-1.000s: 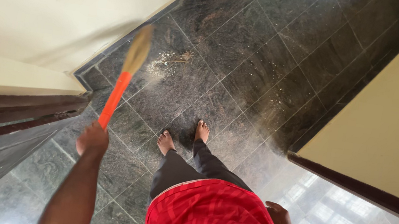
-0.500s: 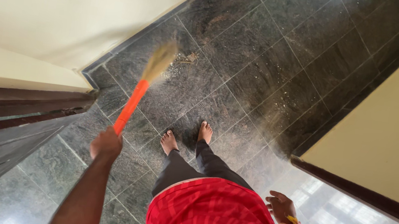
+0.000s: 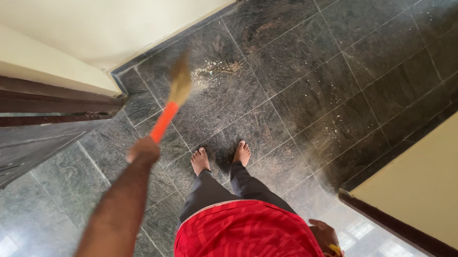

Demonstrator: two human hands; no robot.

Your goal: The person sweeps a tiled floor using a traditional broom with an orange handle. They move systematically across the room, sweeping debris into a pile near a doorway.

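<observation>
Left hand (image 3: 143, 151) fisted round orange handle of broom (image 3: 172, 100), frame centre-left; bristles over dark tiled floor (image 3: 323, 52) near dust pile (image 3: 216, 70). Right hand (image 3: 323, 236) loosely curled, empty, lower right.

Home hallway or landing, indoors. Dark polished stone tile floor (image 3: 335, 54), cream painted walls (image 3: 80, 0) with dark skirting, dark wooden door frame (image 3: 24, 100) at left. Person stands barefoot on the tiles.

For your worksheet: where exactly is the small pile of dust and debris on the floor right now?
In the head view, the dust pile lies on the dark tiled floor, upper centre, near the cream wall, just right of the broom bristles.
</observation>
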